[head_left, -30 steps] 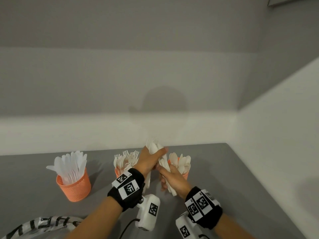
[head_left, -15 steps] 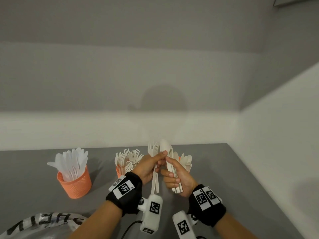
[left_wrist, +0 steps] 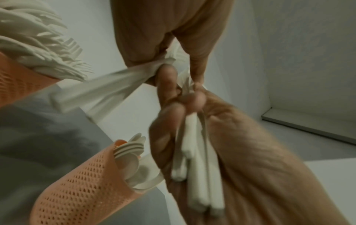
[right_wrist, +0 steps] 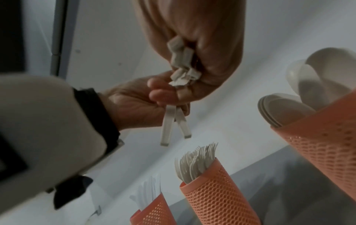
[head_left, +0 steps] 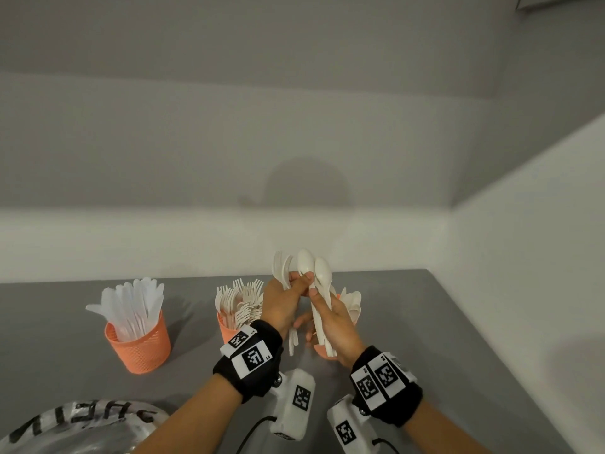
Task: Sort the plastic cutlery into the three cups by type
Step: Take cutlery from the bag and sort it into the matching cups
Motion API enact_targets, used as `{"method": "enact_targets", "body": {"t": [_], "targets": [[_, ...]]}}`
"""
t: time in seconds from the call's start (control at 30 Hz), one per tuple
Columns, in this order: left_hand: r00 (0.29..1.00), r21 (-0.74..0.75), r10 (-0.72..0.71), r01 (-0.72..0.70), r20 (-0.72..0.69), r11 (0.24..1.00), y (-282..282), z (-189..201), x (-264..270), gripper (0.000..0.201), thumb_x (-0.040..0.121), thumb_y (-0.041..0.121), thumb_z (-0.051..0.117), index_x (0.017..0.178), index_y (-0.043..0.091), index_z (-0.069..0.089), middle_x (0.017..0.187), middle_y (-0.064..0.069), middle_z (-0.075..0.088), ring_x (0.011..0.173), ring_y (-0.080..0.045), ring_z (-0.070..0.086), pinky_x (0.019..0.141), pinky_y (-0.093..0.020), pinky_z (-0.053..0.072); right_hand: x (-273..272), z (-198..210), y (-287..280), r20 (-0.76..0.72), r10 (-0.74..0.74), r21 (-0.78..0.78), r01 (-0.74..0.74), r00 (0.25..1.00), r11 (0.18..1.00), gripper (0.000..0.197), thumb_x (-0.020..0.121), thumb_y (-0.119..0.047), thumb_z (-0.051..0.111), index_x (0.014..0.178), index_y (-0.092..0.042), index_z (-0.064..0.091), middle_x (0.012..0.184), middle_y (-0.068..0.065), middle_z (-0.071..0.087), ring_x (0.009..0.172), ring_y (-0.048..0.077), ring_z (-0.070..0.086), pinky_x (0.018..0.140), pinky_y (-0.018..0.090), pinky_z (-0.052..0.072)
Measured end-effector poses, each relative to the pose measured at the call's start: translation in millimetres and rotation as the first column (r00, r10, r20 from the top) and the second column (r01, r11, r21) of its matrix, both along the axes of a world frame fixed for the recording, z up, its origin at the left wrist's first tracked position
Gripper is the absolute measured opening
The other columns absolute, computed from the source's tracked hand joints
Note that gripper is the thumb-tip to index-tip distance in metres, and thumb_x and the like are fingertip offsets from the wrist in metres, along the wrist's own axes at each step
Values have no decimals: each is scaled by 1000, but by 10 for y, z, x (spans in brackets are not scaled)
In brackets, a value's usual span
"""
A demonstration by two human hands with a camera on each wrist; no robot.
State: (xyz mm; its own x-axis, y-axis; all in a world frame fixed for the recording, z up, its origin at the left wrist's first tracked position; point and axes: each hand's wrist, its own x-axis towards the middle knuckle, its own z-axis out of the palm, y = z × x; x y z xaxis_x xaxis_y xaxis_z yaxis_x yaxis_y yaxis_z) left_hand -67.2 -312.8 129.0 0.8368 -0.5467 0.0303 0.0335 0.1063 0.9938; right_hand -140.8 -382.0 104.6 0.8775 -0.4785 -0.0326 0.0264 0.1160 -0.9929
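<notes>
Three orange mesh cups stand on the grey table (head_left: 458,339): a knife cup (head_left: 139,347) at left, a fork cup (head_left: 227,327) in the middle, and a spoon cup (head_left: 355,309) mostly hidden behind my right hand. Both hands are raised above the fork and spoon cups. My left hand (head_left: 299,280) pinches two white forks (head_left: 280,267) with their tines up; their handles (right_wrist: 169,126) hang below it. My right hand (head_left: 316,294) grips a bundle of white cutlery topped by spoons (head_left: 311,267), its handles (left_wrist: 192,167) running through the palm. The two hands touch at the fingertips.
A crumpled plastic bag with black lettering (head_left: 82,427) lies at the near left. A white wall (head_left: 523,257) bounds the table on the right and another runs along the back. Bare table shows between the knife cup and the fork cup.
Both hands have lifted the cutlery a little higher. The left hand has drawn two forks out of the bundle, to the left of the spoons that the right hand keeps.
</notes>
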Motion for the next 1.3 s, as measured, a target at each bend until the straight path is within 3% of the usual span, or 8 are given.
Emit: {"method": "enact_targets", "body": {"t": [0.1,0.37,0.57,0.73,0.83,0.97,1.2,1.3], "targets": [[1000,-6,-10,10,-5,1000,6,11,-3,17,88,16,59,94,1,63,63,1,58,37,4,50,43,-7,39,-15,20,-27,2,36,24,-36,999,999,21,98,-36,38,98,-25,56,62,9,65,39,13,53,39,22,47],[996,67,35,-41,84,997,-50,-80,4,18,90,16,57,73,10,60,52,5,55,37,-1,52,42,-12,39,9,-66,-29,22,-89,-67,91,996,994,36,96,-31,46,112,0,52,59,8,65,41,17,61,40,24,51],[999,39,14,-15,35,999,-89,-145,4,26,94,20,50,71,11,58,43,6,52,37,-6,48,44,-22,38,35,-104,-81,43,-161,-33,162,986,986,26,98,-25,44,109,-2,50,58,4,66,43,18,63,42,26,53],[991,74,124,-128,55,989,-138,-125,82,19,97,21,39,91,7,51,58,0,51,49,-9,47,55,-23,37,17,-107,-225,9,-209,26,209,978,978,10,99,-19,42,95,-9,43,57,7,65,43,18,62,42,26,52],[994,54,113,-113,-3,992,-139,-105,124,13,94,16,42,86,9,50,47,3,42,43,-11,39,47,-22,35,27,-153,-324,-20,-232,-38,231,973,972,13,98,-19,44,98,-6,44,50,3,63,35,15,51,37,21,43],[998,47,-20,23,-52,999,-142,-99,174,35,91,27,54,59,16,44,36,9,33,33,-8,30,39,-20,28,-2,-152,-320,-9,-69,-63,68,998,996,17,98,-26,45,96,-9,47,52,3,63,31,11,42,35,20,34],[934,-71,-291,282,-208,957,-97,-33,286,41,95,20,45,55,17,38,38,9,29,33,-5,27,35,-16,27,-121,-34,-367,-85,169,265,-141,982,954,42,95,-47,32,98,-14,59,55,-1,62,38,8,49,41,20,44],[946,17,-266,274,-185,962,-132,-14,251,35,94,18,40,59,15,38,40,8,31,33,-6,27,36,-17,25,-130,-33,-353,-85,253,257,-224,964,940,47,92,-53,31,101,-17,60,48,-2,51,34,6,40,38,18,38]]}}
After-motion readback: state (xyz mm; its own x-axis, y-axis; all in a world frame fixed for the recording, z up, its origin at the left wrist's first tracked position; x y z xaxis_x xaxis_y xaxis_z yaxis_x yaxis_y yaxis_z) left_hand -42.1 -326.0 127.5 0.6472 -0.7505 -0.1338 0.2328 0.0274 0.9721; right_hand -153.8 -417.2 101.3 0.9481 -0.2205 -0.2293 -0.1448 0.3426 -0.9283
